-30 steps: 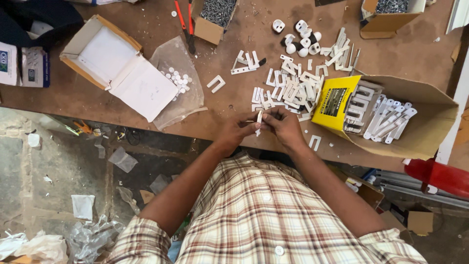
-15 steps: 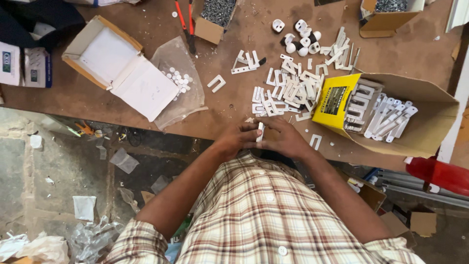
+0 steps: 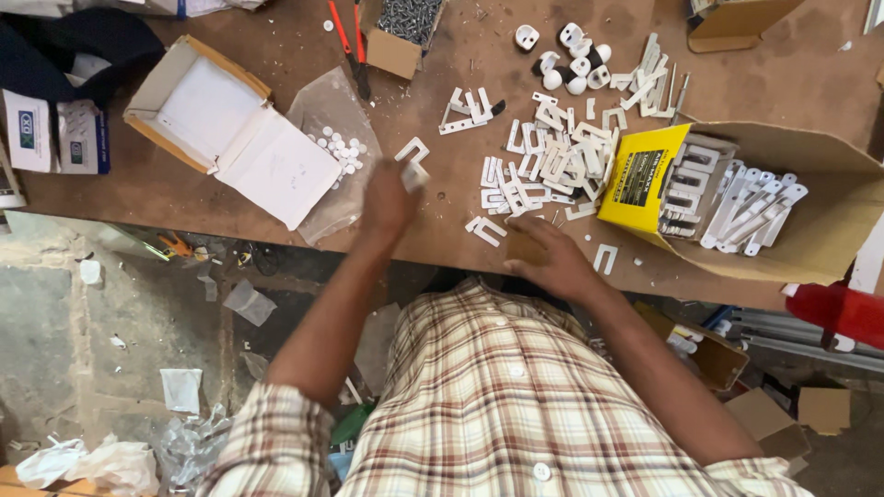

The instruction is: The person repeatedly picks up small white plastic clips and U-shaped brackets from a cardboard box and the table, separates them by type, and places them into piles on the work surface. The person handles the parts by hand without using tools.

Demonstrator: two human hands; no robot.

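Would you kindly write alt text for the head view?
A person's left hand lifts a small white plastic part over a brown workbench; the right hand rests by a pile of white clips. An open white box lies left.

- An open cardboard box (image 3: 214, 129) with a white lining sits in the upper left of the frame, its flap folded out toward the table's edge.
- A clear plastic bag (image 3: 333, 147) of small white round caps lies just right of that box.
- A small carton of dark screws (image 3: 403, 28) stands at the top centre, with red-handled pliers (image 3: 348, 41) beside it.
- Rounded white fittings (image 3: 571, 60) cluster at the upper right of centre.
- Two small white-and-blue packets (image 3: 55, 133) lean at the far left edge.
- Below the wooden table (image 3: 783, 74), crumpled plastic and paper scraps (image 3: 110, 456) litter the grey floor at lower left.
- Something red (image 3: 843, 313) pokes in at the right edge.
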